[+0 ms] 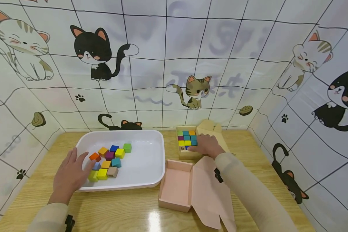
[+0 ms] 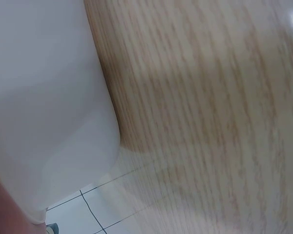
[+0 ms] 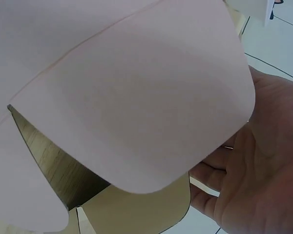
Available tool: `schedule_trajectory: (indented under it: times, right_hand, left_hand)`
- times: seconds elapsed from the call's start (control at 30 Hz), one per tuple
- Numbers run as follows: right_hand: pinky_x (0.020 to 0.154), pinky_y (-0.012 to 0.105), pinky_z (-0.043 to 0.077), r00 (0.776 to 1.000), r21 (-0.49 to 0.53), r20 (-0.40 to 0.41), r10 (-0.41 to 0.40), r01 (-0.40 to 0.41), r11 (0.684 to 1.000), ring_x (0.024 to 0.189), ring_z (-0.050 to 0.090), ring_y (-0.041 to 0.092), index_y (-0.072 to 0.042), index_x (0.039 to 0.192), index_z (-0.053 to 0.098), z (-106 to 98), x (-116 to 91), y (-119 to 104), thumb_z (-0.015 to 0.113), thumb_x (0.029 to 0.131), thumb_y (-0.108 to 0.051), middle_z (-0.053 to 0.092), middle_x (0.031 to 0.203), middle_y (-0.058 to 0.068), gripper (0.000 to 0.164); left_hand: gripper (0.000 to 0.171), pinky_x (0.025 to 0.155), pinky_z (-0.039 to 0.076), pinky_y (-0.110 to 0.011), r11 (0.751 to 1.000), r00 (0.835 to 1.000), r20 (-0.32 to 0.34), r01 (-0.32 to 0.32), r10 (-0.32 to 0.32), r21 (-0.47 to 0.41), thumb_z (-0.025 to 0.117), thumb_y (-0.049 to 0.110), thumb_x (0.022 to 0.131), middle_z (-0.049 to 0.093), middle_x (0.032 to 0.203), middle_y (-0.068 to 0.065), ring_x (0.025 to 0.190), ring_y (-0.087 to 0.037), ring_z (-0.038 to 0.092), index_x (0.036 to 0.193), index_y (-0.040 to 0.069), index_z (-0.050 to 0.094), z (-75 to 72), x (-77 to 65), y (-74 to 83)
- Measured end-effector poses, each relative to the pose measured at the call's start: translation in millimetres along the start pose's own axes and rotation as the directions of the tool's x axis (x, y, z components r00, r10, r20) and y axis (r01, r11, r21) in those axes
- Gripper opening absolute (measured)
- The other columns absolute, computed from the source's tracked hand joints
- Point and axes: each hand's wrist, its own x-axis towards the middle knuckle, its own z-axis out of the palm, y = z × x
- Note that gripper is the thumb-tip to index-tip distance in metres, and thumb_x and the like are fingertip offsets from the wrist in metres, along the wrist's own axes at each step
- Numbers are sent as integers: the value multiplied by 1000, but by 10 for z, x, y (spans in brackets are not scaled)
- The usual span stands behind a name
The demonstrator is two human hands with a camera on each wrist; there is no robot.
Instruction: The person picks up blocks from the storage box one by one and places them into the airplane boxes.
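Over the left rim of a white tray [image 1: 142, 161], my left hand [image 1: 71, 174] has its thumb and fingers apart, close to the orange-red block [image 1: 95, 157] and the light blue block [image 1: 96, 166]. Several other coloured blocks lie loose in the tray. My right hand [image 1: 207, 145] reaches into a pale yellow box [image 1: 191, 156], its fingertips at the rows of coloured blocks [image 1: 187, 138] inside. The hand covers the box's lower right, so whether a block is between its fingers is hidden. The right wrist view shows this hand [image 3: 263, 161] partly behind a pink flap.
An open pink box [image 1: 177, 183] stands in front of the yellow one, its lid [image 1: 210, 190] spread right beneath my right forearm. The yellow box's lid [image 1: 210, 126] leans open at the back. Cat-print sheeting [image 1: 150, 74] walls the wooden table [image 1: 119, 209].
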Motion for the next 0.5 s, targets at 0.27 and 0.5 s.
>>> schedule_trajectory:
  times: [0.27, 0.5]
  right_hand:
    - [98, 52, 37, 999, -25, -30, 36, -37, 999, 110, 50, 36, 4, 126, 47, 67, 9, -101, 44, 76, -74, 51, 124, 19, 93]
    - [81, 45, 44, 995, -81, -81, 65, -71, 994, 81, 52, 27, 12, 127, 39, 103, -17, -316, 35, 75, -80, 51, 96, 17, 106]
  left_hand:
    - [73, 106, 14, -65, 1000, 1000, 4, 5, -5, 1, 29, 60, 91, 7, 149, -29, 136, -47, 7, 136, 3, 37, 0, 11, -5]
    - [72, 105, 13, -65, 1000, 1000, 0, 5, -5, -5, 29, 60, 91, 8, 149, -29, 136, -47, 6, 136, 3, 38, 9, 4, -5]
